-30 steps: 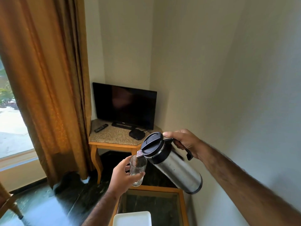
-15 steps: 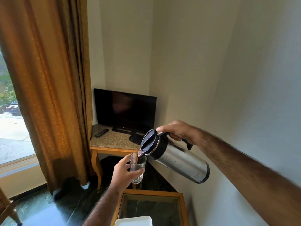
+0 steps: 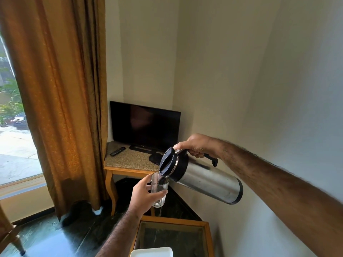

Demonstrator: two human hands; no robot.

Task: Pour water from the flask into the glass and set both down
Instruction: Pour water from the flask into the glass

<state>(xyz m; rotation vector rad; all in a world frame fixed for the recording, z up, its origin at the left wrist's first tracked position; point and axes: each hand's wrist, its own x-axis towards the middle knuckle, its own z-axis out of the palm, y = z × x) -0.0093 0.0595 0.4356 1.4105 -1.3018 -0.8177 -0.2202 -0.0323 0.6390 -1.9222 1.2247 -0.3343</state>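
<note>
Right hand (image 3: 197, 146), centre right of the frame, wrapped tight round the handle of the flask (image 3: 201, 179), tipped spout-down over the glass (image 3: 159, 191). Left hand (image 3: 146, 196) below, fingers curled snugly round that glass, lower centre.

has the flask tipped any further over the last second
Yes. The flask now lies nearer level, its base raised toward the wall, and its spout dips into the glass.

One flask (image 3: 204, 179), one glass (image 3: 159, 191), and two hands: left hand (image 3: 146, 196), right hand (image 3: 196, 145). Two wooden surfaces: a glass-topped surface (image 3: 208, 238) and a corner surface (image 3: 130, 160). One television (image 3: 144, 125), one remote (image 3: 117, 151), one curtain (image 3: 61, 101), one white tray (image 3: 151, 252).
</note>
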